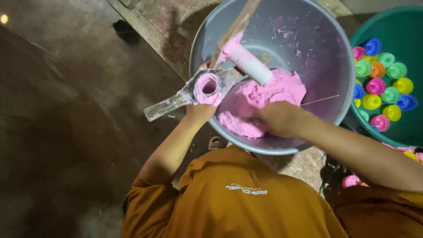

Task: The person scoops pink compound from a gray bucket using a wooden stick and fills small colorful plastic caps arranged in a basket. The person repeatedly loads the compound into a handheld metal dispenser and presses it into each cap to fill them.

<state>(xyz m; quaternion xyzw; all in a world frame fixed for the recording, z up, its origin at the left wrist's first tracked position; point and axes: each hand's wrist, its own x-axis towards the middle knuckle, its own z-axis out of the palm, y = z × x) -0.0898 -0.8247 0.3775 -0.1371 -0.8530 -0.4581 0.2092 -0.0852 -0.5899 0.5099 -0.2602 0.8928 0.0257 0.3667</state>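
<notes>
left hand (200,110) fingers wrapped under and around a ring-shaped mould (208,86), clamped on it; fingertips mostly hidden behind the mould, only the knuckle side and wrist show. the mould is packed with pink paste with a dark hole in the middle, and has a flat paste-smeared handle (165,105) sticking out left past the basin rim. mould sits right at the left rim of the big grey basin (326,53), partly over it. right hand (277,118) is down in the pink paste (269,94) heaped at the near side of the basin; fingers buried in the paste, blurred, cannot tell if they are spread or closed or gripping anything. white cylinder (249,64), pink-coated at the upper end, lies tilted above the paste, just right of the mould; a wooden stick (235,31) crosses over it and runs out of the top edge, its end cut off. thin skewer (319,100) lies on the basin wall right of the paste. basin far wall is bare apart from pink smears, open room there. green tub (396,26) at right, cut by the frame edge, holds many small coloured round pieces (381,83); touching or just beside the basin, hard to tell. orange shirt (233,202) fills the bottom. dark floor (66,110) at left, dim and blurry.
</notes>
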